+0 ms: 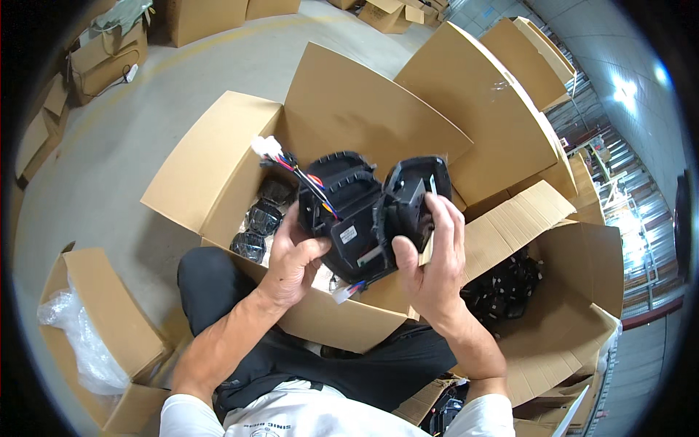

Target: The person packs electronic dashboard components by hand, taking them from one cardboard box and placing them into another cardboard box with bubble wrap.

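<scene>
Over an open cardboard box (348, 320), my left hand (291, 266) grips the left side of a black plastic housing (342, 240) with ribbed edges and a small white label. Colored wires (317, 192) run from it to a white connector (266, 148) at the upper left. Another white connector (342, 294) hangs below. My right hand (437, 266) is closed around a smaller black plastic piece (413, 191) held against the housing's right side. Whether the two pieces are joined cannot be told. Several black parts in clear wrap (263, 218) lie inside the box.
To the right, another open box (582, 269) holds a pile of small black parts (510, 288). A box with bubble wrap (87, 342) stands at the lower left. Tall cardboard boxes (473, 102) rise behind on the right, and more boxes (207, 22) line the far floor.
</scene>
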`<action>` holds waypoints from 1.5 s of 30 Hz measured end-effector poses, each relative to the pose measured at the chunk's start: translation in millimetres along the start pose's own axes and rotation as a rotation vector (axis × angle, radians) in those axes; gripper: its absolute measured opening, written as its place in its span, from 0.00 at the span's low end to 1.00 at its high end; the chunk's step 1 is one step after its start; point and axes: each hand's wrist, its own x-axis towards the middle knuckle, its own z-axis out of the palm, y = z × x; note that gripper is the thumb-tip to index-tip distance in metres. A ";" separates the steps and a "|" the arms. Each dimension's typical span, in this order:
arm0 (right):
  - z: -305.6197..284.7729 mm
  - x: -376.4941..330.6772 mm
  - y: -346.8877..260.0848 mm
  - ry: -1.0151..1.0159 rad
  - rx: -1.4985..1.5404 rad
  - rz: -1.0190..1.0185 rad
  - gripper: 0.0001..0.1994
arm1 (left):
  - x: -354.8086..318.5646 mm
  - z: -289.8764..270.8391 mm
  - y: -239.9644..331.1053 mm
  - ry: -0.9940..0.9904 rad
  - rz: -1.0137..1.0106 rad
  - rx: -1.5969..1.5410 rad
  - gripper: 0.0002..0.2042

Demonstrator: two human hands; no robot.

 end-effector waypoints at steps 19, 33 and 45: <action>76.9 47.9 106.4 0.112 1.520 0.963 0.26 | 128.1 -50.8 75.2 0.081 0.095 -0.070 0.15; 396.6 -185.6 101.2 -0.965 1.269 1.587 0.16 | 130.9 -78.5 75.6 0.191 0.124 0.036 0.10; 440.4 -259.9 74.8 -0.850 1.705 1.723 0.26 | 126.0 -87.3 82.2 0.250 0.058 0.079 0.12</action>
